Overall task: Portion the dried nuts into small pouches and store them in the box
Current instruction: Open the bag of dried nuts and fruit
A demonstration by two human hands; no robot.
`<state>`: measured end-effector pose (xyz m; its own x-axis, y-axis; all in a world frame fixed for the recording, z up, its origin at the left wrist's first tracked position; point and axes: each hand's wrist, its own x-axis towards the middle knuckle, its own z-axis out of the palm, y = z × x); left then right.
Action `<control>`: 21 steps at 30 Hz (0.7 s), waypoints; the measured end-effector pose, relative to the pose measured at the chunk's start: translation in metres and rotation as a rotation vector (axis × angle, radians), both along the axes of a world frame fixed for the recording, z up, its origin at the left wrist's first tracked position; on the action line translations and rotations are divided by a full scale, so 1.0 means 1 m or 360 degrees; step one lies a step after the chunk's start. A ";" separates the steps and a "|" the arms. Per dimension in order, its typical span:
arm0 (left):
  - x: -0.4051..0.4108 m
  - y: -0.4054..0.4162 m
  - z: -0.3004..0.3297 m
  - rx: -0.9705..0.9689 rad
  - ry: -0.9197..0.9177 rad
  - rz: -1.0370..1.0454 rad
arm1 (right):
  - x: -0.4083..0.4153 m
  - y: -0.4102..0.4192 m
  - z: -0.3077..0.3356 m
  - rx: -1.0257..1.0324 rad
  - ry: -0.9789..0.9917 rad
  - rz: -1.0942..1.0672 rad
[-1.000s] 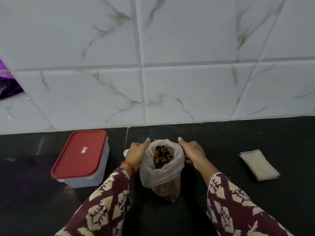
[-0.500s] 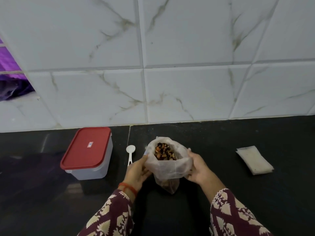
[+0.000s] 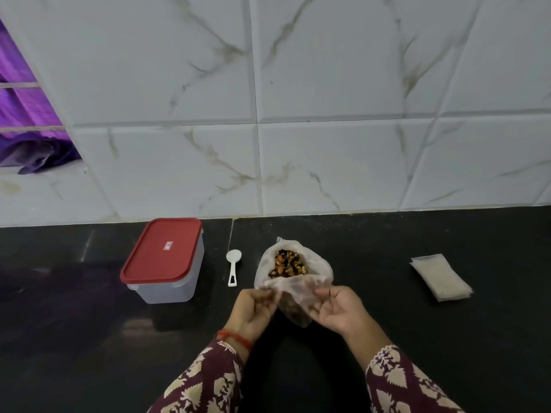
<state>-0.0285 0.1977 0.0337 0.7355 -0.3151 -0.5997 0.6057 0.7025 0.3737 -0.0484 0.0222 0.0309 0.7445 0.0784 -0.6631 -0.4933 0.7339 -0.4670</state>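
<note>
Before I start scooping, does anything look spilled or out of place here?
Nothing stands out. The nuts sit inside the open bag, the box is lidded, and the spoon and pouches lie flat.

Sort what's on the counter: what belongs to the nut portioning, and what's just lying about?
Job:
- bag of nuts, pinched by left hand and right hand
- white spoon
- stack of pouches
- red-lidded box, closed

Lying about:
- purple cloth beyond the tiled wall

Likely home kitchen: black stone counter (image 3: 417, 338), marble-look wall tiles (image 3: 328, 70), food box (image 3: 162, 260).
</note>
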 end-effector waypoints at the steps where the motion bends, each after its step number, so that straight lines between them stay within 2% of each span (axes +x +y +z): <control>1: -0.004 0.000 -0.005 0.0057 0.0018 -0.0007 | -0.004 0.003 -0.001 -0.0088 0.0033 0.0066; 3: -0.011 0.001 -0.008 0.0250 0.0009 -0.0017 | -0.008 0.004 0.004 -0.0460 0.0116 0.0250; 5: -0.012 0.005 -0.006 0.0415 -0.0056 -0.0039 | -0.007 0.001 0.009 -0.1094 0.0164 0.0363; 7: -0.012 0.009 -0.002 0.0596 -0.0137 -0.0138 | -0.004 -0.003 0.010 -0.1630 0.0140 0.0296; 8: -0.011 0.010 0.001 0.0688 -0.0170 -0.0217 | -0.001 -0.004 0.011 -0.1704 0.0082 0.0254; 11: -0.009 0.004 0.005 0.0882 -0.0217 -0.0356 | 0.005 0.001 0.020 -0.1532 0.0000 0.0222; 14: -0.008 -0.005 0.002 0.0910 -0.0255 -0.0275 | 0.011 0.008 0.020 -0.1286 0.0011 0.0265; 16: -0.006 -0.009 -0.002 0.0936 -0.0265 -0.0225 | 0.018 0.013 0.013 -0.1284 0.0025 0.0374; 18: -0.004 -0.010 -0.004 0.0741 -0.0214 -0.0139 | 0.020 0.016 0.012 -0.1107 0.0068 0.0296; 21: -0.004 -0.007 -0.003 0.0099 -0.0060 0.0074 | 0.016 0.010 0.007 -0.0215 0.0016 -0.0140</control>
